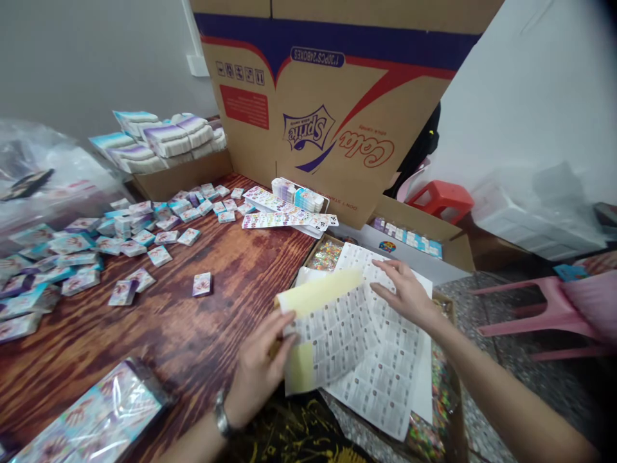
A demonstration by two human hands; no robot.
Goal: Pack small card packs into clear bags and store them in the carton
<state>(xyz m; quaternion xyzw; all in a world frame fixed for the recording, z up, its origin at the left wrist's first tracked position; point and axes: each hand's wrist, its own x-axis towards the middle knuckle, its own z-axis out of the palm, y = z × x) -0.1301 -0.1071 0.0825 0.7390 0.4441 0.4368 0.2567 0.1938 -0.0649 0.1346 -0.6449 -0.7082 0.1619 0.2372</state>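
Sheet (335, 331) — yellow-edged, grey-printed, curling — sits pinched in the left hand (260, 360), the right hand (405, 292) spread.

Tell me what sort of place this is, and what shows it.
Probably a small packing workshop: many little printed boxes lie scattered on the wooden table, a big cardboard carton rises behind, and the left hand holds a sheet of printed labels.

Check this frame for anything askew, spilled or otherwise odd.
Mainly the large carton at the back: its Sprite and Cola print is upside down. Small boxes lie scattered on the table, some tilted. The label sheet in the left hand bends, plausibly just from handling. No clear spill shows.
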